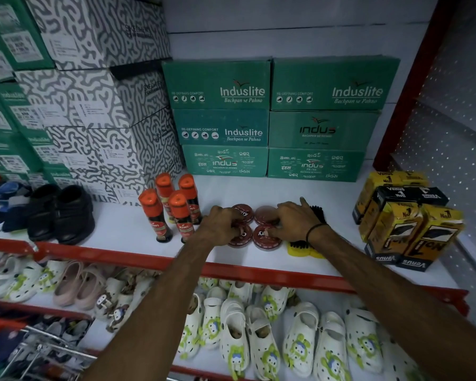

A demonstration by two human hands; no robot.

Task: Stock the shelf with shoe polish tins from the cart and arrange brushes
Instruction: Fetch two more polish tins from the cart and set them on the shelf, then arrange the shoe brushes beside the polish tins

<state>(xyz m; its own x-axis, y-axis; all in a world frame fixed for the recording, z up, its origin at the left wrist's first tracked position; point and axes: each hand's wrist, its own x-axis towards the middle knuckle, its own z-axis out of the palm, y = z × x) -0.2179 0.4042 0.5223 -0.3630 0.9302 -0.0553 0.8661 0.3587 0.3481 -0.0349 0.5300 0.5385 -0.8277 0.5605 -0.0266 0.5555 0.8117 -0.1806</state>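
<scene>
Several dark red shoe polish tins stand in two rows in the middle of the white shelf (259,193). My left hand (217,224) grips the front left tin (241,236) from above. My right hand (294,221) rests on the front right tin (265,237), thumb on its lid. The two rear tins (243,211) (265,214) are partly covered by my fingers. A yellow brush with black bristles (300,247) lies under my right wrist, and the bristles of a black brush (318,211) show behind that hand.
Several Kiwi liquid polish bottles with orange caps (176,210) stand left of the tins. Yellow and black Venus boxes (407,221) sit at right, green shoe boxes (272,119) behind, black shoes (61,213) at left. White clogs fill the lower shelf (259,339). A wire cart (39,353) is at bottom left.
</scene>
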